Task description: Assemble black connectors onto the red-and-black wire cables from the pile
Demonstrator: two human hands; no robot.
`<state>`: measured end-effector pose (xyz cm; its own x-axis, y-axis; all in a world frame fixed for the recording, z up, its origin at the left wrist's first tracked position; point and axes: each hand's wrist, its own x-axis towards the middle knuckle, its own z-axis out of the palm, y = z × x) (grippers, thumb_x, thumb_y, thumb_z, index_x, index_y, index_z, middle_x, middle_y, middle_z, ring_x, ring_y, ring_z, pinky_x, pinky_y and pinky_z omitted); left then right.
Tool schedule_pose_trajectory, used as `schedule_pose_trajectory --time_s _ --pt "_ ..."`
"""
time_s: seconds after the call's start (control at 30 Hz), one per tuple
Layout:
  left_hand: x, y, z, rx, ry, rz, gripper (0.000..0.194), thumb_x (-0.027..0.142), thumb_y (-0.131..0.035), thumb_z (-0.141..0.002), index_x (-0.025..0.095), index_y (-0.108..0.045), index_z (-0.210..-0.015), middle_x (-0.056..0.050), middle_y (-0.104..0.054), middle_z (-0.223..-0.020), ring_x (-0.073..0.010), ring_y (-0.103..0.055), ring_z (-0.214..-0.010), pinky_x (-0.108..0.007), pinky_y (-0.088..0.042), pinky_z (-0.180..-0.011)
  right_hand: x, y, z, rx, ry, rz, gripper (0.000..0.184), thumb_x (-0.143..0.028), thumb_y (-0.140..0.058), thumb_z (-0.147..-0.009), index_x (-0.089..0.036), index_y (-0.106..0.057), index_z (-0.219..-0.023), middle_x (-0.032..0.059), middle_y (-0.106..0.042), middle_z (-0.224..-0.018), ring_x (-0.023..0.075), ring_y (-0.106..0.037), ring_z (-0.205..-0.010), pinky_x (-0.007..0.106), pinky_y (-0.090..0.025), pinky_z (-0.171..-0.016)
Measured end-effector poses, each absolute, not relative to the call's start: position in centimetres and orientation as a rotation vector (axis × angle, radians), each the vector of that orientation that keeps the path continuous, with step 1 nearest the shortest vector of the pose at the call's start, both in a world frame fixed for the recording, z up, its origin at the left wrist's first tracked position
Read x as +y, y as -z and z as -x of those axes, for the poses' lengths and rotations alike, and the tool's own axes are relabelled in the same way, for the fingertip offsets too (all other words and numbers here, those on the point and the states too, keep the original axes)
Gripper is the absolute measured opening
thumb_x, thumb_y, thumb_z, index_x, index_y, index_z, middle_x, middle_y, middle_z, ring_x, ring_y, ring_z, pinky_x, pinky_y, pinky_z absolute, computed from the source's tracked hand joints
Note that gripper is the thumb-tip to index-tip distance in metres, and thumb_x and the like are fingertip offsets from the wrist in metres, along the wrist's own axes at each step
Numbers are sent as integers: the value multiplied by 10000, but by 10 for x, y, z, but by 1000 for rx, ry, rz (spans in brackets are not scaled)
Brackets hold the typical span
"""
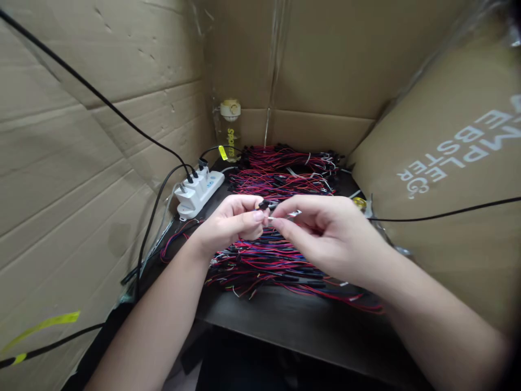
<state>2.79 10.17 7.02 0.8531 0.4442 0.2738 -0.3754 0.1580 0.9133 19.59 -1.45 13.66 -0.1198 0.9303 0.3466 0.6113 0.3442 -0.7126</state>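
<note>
My left hand (236, 218) is closed in a pinch around a small black connector (264, 205) that shows above its fingertips. Facing it, my right hand (325, 225) pinches a thin white wire end (272, 218) between thumb and forefinger, so the fingertips of both hands nearly meet. A small white tag-like piece (294, 214) shows by the right fingers. Below and behind both hands lie bundles of red, blue and black wires (280, 182) with black connectors. The fingers hide most of what they grip.
A white power strip (201, 193) with black plugs stands at the left. A clear bottle (230, 127) with a pale lid is at the back corner. Cardboard walls (325, 65) enclose the dark table (285, 312). Black cables (97, 100) hang along the left wall.
</note>
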Motion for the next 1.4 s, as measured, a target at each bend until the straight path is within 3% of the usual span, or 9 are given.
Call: schedule_pose_trajectory --time_s 0.2,0.33,0.5,0.73,0.9,1.13,1.4 --pt "116 -74 -39 211 -501 -1346 309 379 -738 -810 149 -566 -696 94 -290 -515 -44 -199 -449 -219 -189 -467 -5 -106 -207 -1483 -752 1280 139 -274 -698 -874 -136 -685 -875 -57 -449 -574 76 -348 -490 226 -264 -455" --pt "126 -104 -58 321 -372 -1697 233 289 -737 -788 139 -587 -692 28 -513 -612 -53 -350 -514 -203 -246 -494 -10 -89 -226 -1317 -748 1284 188 -323 -739 -847 -153 -661 -834 -67 -441 -553 69 -328 -471 222 -235 -449" --pt "121 -123 -79 321 -208 -2121 176 239 -678 -808 144 -617 -673 28 -500 -574 -77 -399 -533 -215 -277 -502 -19 -71 -243 -1220 -789 1283 241 -382 -726 -873 -162 -642 -820 -63 -442 -565 60 -309 -459 217 -222 -437" --pt "97 -94 -72 282 -602 -2504 75 169 -625 -827 188 -684 -786 42 -472 -543 -83 -349 -478 -257 -268 -498 -32 -66 -245 -1291 -733 1338 237 -373 -756 -865 -150 -749 -785 -1 -566 -615 83 -422 -496 217 -301 -427" --pt "94 -82 -74 144 -888 -2763 131 179 -609 -854 202 -691 -953 1 -655 -671 -126 -528 -536 -279 -354 -552 -37 -79 -241 -1259 -638 1362 184 -318 -739 -872 -179 -807 -772 45 -685 -674 140 -580 -578 226 -413 -454" --pt "99 -73 -76 126 -1115 -2950 156 215 -610 -908 176 -679 -1043 -39 -716 -747 -175 -654 -634 -293 -451 -622 -38 -80 -234 -1114 -448 1421 96 -246 -776 -817 -173 -834 -796 44 -691 -609 138 -583 -513 223 -421 -416" --pt "99 -70 -79 126 -1117 -2869 135 242 -601 -953 181 -667 -1054 -40 -746 -817 -151 -669 -671 -266 -482 -654 -38 -73 -222 -1130 -149 1406 84 -182 -773 -773 -205 -852 -790 -16 -578 -470 84 -427 -385 199 -332 -337"
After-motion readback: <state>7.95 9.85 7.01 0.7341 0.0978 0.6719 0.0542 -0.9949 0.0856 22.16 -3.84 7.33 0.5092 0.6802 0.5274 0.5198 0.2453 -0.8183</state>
